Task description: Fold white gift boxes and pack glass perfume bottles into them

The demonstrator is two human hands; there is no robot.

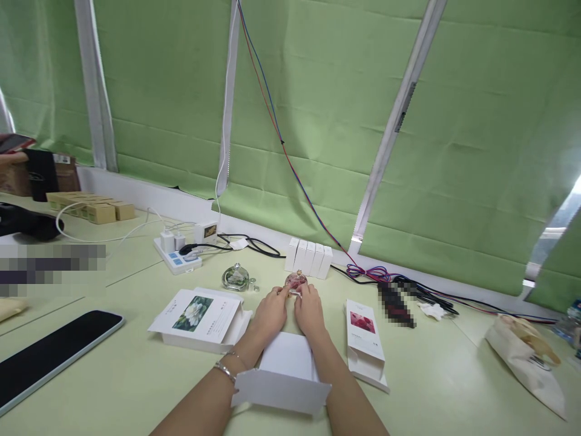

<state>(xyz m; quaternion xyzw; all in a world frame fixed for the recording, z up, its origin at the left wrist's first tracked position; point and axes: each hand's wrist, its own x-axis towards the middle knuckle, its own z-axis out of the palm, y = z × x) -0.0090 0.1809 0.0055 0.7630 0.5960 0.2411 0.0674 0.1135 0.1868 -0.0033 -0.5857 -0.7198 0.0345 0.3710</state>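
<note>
My left hand (271, 312) and my right hand (310, 310) reach forward together, fingers closed on the two sides of a small pink glass bottle (296, 280) with a gold-coloured top. Its lower part is partly hidden by the fingers. Left of it stands a rounded clear glass bottle (235, 277) with greenish contents, and small clear pieces (254, 284) lie beside that. An opened white box (287, 356) lies between my forearms, its flap towards me. To the left is a white box with a white flower picture (200, 315); to the right, an open narrow box with a pink flower picture (363, 333).
Small white boxes (308, 257) stand in a row behind the pink bottle. A power strip (177, 257) with chargers and cables sits back left. A large phone-like device (54, 357) lies at left, a cloth bag (526, 363) at right. Another person's hand (13, 158) shows far left.
</note>
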